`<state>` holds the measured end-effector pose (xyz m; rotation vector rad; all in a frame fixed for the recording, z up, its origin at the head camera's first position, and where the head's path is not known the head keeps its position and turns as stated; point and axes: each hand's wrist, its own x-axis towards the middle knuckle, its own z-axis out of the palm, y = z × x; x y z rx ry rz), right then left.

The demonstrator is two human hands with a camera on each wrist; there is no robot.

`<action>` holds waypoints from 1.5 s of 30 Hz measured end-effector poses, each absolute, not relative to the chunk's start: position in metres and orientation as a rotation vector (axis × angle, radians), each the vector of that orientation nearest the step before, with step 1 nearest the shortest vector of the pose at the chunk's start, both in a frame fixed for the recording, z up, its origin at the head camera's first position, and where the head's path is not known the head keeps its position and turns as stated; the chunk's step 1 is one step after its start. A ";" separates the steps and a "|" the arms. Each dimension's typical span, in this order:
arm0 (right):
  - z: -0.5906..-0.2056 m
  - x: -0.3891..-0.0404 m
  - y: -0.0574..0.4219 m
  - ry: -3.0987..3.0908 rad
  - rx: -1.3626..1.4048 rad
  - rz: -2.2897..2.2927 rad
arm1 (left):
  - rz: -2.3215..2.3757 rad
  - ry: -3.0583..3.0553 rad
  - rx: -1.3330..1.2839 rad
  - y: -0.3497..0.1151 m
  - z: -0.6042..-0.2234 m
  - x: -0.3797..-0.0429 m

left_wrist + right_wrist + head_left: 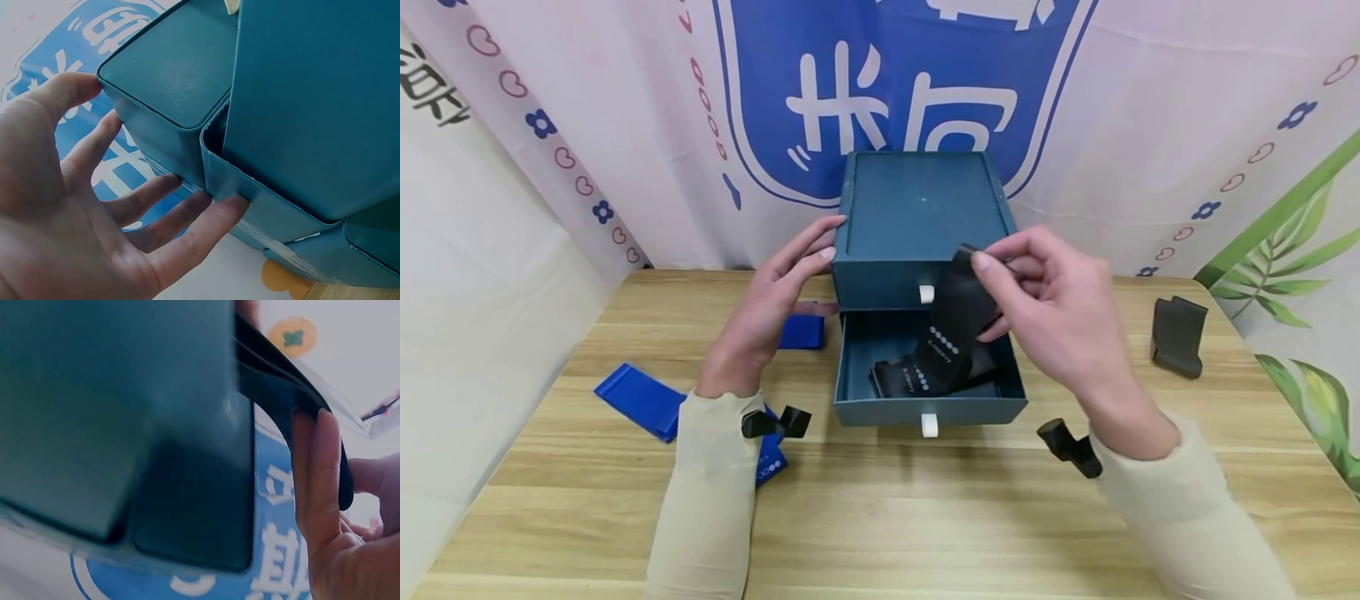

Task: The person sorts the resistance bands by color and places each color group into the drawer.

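Observation:
A dark teal two-drawer box [925, 208] stands at the back of the table, its lower drawer [880, 412] pulled out. My right hand [1060, 308] pinches a black resistance band [962, 292] between thumb and fingers, and the band hangs over that drawer. In the right wrist view the held band [294, 394] bends as a flat loop over the fingers. Inside the drawer lies another black band [895, 377], partly covered by the held one. My left hand [767, 292] rests against the box's left side; the left wrist view shows spread fingers [200, 231] at its wall.
Left of the box lie several blue bands: one [640, 400] at the far left, one [802, 332] close to the box, another [771, 458] partly under the left sleeve. A folded black band [1178, 337] lies at the right. A printed curtain [662, 125] hangs behind the table.

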<state>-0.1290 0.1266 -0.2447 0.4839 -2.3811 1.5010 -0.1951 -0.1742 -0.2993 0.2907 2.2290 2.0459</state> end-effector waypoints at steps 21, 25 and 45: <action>-0.270 -0.133 0.074 -2.656 0.621 1.473 | 2.041 2.229 0.288 -0.173 -0.299 -0.194; -0.278 -0.136 0.079 -2.736 0.625 1.363 | 2.040 2.232 0.292 -0.173 -0.299 -0.194; -0.287 -0.142 0.111 -2.879 0.607 0.791 | 2.031 2.240 0.287 -0.173 -0.298 -0.194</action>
